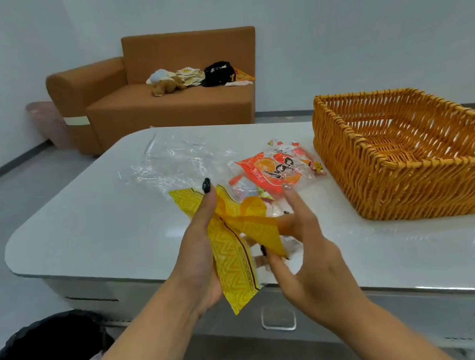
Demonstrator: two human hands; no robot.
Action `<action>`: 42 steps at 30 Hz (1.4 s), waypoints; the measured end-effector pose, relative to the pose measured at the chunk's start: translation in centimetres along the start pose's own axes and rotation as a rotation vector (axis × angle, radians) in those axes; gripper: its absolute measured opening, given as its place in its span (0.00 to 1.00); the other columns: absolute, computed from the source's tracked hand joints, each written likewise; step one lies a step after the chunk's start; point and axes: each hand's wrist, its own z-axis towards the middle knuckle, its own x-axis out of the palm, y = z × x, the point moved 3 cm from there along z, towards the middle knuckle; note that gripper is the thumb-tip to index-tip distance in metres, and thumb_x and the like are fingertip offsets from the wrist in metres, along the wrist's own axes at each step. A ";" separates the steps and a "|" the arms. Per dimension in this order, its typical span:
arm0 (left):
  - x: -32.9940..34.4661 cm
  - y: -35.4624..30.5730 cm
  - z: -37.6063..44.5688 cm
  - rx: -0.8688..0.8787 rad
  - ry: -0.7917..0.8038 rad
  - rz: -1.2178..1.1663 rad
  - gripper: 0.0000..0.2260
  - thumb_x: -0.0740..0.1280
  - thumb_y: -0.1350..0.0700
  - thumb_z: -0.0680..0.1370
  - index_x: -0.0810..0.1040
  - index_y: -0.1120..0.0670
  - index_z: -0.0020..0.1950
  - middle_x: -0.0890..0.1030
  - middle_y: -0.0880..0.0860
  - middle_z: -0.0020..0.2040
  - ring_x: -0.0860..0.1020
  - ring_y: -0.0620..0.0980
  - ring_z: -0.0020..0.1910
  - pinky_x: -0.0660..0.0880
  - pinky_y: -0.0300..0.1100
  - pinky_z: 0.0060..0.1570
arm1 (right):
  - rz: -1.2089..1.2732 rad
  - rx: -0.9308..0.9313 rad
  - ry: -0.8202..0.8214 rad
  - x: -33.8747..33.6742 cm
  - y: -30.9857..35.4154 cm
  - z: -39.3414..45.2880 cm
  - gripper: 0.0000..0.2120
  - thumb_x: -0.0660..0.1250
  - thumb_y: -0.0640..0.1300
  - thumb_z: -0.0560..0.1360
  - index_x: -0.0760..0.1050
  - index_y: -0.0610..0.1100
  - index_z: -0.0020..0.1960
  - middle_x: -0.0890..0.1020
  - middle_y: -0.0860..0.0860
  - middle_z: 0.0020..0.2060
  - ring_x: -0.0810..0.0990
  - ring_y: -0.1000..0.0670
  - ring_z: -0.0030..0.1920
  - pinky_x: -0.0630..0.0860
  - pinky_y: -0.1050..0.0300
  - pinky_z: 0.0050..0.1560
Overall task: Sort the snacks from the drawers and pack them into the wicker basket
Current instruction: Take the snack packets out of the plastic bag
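**Yellow wrapper in both hands, empty basket waiting to the right**

Holding a yellow zigzag-patterned snack packet [235, 255] above the near edge of the white table [88, 211], with the left hand [200, 256] curling round the packet's lower half, thumb pressing across the foil. Pinching the packet's upper fold with the right hand [304, 249], index finger extending loosely toward the other snacks. Running the packet's long axis from low and near to high and far-left, roughly along the left palm.

Lying just beyond the fingertips: an orange-and-red snack bag [273, 170] on a small heap of loose sweets, and past it a sheet of clear plastic wrap [170, 160] (crumpled flat on the table).

Standing well off to the right and slightly farther back: the wicker basket [344, 152], apparently holding nothing yet. Sitting nearer the basket than the left hand, the right hand looking the likelier carrier, judging by position alone. Calling for a rightward, slightly forward sweep over the basket's near-left rim, packet likely needing to turn to lie flat inside.
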 end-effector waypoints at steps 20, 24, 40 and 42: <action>-1.4 0.7 0.3 0.043 -0.187 0.311 0.12 0.63 0.55 0.79 0.85 0.54 0.42 0.84 0.59 0.43 0.82 0.55 0.41 0.78 0.54 0.51 | 0.878 0.883 -0.197 -0.9 -2.2 -0.4 0.10 0.71 0.34 0.72 0.78 0.45 0.50 0.84 0.45 0.44 0.81 0.48 0.38 0.79 0.54 0.35; -2.2 0.8 0.7 0.044 -0.245 0.367 0.08 0.64 0.58 0.80 0.83 0.58 0.51 0.85 0.57 0.42 0.84 0.52 0.37 0.81 0.48 0.38 | 0.638 0.653 -0.268 -1.8 -1.7 -0.1 0.18 0.71 0.30 0.71 0.78 0.49 0.54 0.84 0.53 0.42 0.84 0.54 0.39 0.80 0.58 0.31; -1.8 -0.2 0.5 -0.116 -0.126 0.188 0.25 0.51 0.42 0.83 0.80 0.57 0.61 0.83 0.61 0.56 0.82 0.62 0.54 0.78 0.59 0.53 | -0.350 -0.262 0.155 -0.5 -0.3 -1.0 0.27 0.56 0.34 0.71 0.77 0.50 0.65 0.76 0.49 0.67 0.81 0.45 0.56 0.82 0.51 0.36; -1.4 -0.4 0.2 -0.130 -0.034 0.158 0.31 0.50 0.34 0.79 0.78 0.56 0.64 0.82 0.61 0.59 0.82 0.61 0.55 0.79 0.59 0.52 | -0.426 -0.300 0.167 -0.5 0.0 -0.9 0.27 0.62 0.31 0.68 0.79 0.49 0.63 0.77 0.48 0.65 0.82 0.45 0.50 0.80 0.53 0.30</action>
